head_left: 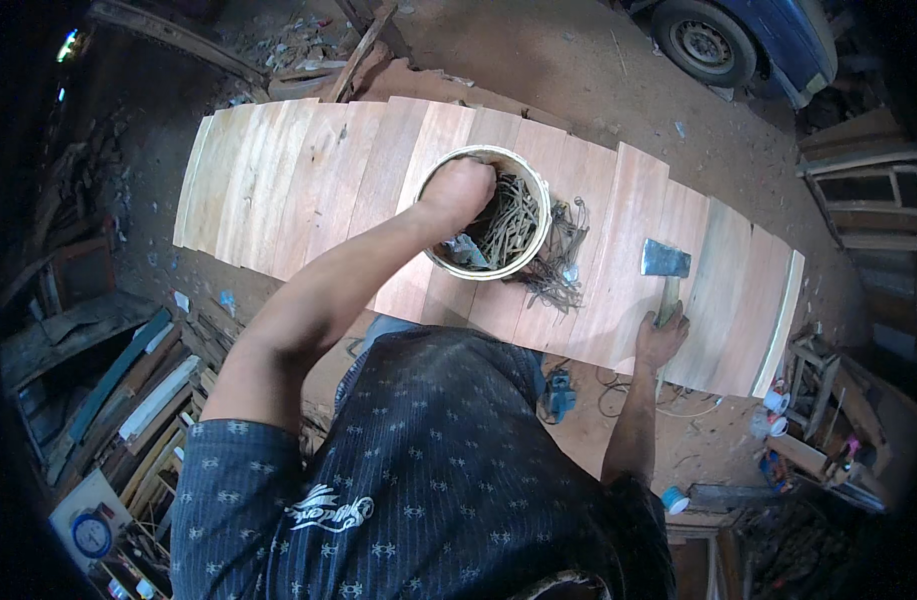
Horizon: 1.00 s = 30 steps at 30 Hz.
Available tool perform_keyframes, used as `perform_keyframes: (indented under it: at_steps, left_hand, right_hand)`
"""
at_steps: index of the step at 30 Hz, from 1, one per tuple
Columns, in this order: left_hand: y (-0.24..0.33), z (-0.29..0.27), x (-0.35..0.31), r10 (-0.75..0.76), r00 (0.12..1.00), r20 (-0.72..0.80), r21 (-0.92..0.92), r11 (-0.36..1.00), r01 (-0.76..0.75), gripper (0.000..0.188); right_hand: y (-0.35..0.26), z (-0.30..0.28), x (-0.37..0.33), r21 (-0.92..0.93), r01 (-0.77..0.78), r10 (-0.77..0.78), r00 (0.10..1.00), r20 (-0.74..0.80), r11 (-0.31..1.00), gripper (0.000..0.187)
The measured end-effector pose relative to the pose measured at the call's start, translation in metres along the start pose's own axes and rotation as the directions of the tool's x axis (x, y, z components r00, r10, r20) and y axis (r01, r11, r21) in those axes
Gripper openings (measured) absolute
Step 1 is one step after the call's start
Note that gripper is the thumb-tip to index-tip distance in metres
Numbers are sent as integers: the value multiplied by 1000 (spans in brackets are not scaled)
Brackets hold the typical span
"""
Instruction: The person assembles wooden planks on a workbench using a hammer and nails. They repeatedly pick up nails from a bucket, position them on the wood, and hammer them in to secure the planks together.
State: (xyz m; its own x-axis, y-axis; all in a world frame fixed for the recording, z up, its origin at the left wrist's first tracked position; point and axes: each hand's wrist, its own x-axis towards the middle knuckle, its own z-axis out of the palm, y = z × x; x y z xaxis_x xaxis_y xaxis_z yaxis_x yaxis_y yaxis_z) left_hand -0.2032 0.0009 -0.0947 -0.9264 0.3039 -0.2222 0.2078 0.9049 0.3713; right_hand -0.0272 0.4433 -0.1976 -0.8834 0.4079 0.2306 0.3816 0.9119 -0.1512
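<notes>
My left hand [462,190] reaches into a round pale bucket [542,215] through its open top. The fingers look curled, but their tips are hidden, so what they grip does not show. Many thin brownish nails [513,225] fill the bucket, along with a crumpled clear plastic bag [465,251]. More loose nails [558,265] lie heaped against the bucket's right side. Farther right, my right hand [662,338] is closed around the wooden handle of a hatchet [666,259]. Its broad metal head lies over the wooden planks [398,150].
The planks sit side by side as a long surface with uneven edges. Stacked timber [158,400] is at the lower left, wooden frames [873,200] at the right. A blue vehicle [788,40] stands at the far right. A teal power tool [558,395] rests below the planks.
</notes>
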Motion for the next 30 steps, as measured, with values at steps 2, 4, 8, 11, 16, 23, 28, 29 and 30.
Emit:
perform_keyframes:
  at_steps: [2,4,8,11,16,23,28,29,30]
  left_hand:
    - [3,-31,-14,10,1000,12,-124,992,-9,19]
    - [8,-65,-33,-43,995,95,-267,961,67,20]
    - [-5,-76,-60,-82,946,315,-917,230,325,24]
    - [-5,-81,-69,-112,935,336,-932,107,347,22]
    - [-11,-71,-79,-38,949,313,-949,2,314,21]
    - [-6,-57,-90,-1,958,286,-951,-123,284,16]
    - [-6,-58,-97,-114,932,343,-911,201,360,20]
    - [-5,-58,-100,-137,935,327,-895,273,353,22]
    - [-3,-62,-101,-150,938,313,-882,321,345,24]
  right_hand:
    - [3,-2,-2,-5,29,-29,999,-33,1000,61]
    - [-1,-4,0,-9,7,-7,1000,-9,1000,61]
    - [-8,-6,2,-20,-68,69,995,73,998,63]
    - [5,2,0,-6,8,-8,1000,3,1000,64]
    - [4,0,-1,-6,-19,20,999,43,1000,65]
    - [2,-2,0,1,-26,26,998,52,1000,65]
    - [0,-3,-1,10,-35,35,997,65,999,65]
    - [-2,-4,-1,13,-36,35,996,80,999,65]
    - [1,-2,-2,7,-28,27,997,72,1000,65]
